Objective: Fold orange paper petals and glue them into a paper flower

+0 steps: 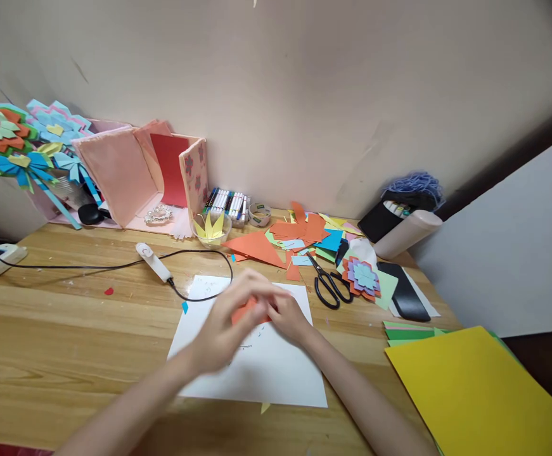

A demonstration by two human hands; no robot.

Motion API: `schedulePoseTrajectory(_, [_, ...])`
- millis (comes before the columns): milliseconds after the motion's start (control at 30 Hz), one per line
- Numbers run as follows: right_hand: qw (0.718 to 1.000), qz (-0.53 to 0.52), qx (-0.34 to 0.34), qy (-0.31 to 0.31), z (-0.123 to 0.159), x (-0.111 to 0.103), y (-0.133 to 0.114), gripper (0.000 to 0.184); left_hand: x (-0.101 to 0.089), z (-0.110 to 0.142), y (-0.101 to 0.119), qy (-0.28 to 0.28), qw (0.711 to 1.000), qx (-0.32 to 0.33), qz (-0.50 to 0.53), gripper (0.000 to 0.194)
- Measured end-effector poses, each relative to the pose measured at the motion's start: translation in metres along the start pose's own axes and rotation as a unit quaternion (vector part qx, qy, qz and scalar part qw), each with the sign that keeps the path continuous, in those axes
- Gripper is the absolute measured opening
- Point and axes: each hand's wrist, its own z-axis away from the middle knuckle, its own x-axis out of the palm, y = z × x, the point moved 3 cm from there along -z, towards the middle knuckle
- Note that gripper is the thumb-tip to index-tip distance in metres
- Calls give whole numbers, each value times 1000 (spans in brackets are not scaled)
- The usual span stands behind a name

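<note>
My left hand (pixel 228 324), smeared by motion, arches over a small piece of orange paper (pixel 244 310). A gap shows between its thumb and its curved fingers, but whether it grips the paper cannot be made out. From the right, my right hand (pixel 289 316) has its fingers bent together at the orange paper's right edge, seeming to pinch it. Both hands are above a white sheet (pixel 276 373) that bears small dark marks and scraps. Most of the orange paper is hidden behind my fingers.
Black-handled scissors (pixel 330 285) lie right of the sheet, near orange paper scraps (pixel 299 231) and a layered paper flower (pixel 362 277). A white device (pixel 153 261) trails a black cable at left. Yellow paper (pixel 480 386) is at right; a pink box (pixel 114 171) stands behind.
</note>
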Motion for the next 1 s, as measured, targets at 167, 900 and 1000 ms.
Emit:
schedulePoseTrajectory(167, [999, 24, -34, -4, 1, 2, -2, 19, -2, -33, -99, -15, 973, -114, -198, 26])
schedulePoseTrajectory(900, [996, -62, 27, 55, 1, 0, 11, 29, 18, -18, -114, -41, 985, -75, -151, 17])
schedulePoseTrajectory(1000, [992, -92, 35, 73, 3, -1, 11, 28, 19, -18, -119, -24, 989, -135, -61, 25])
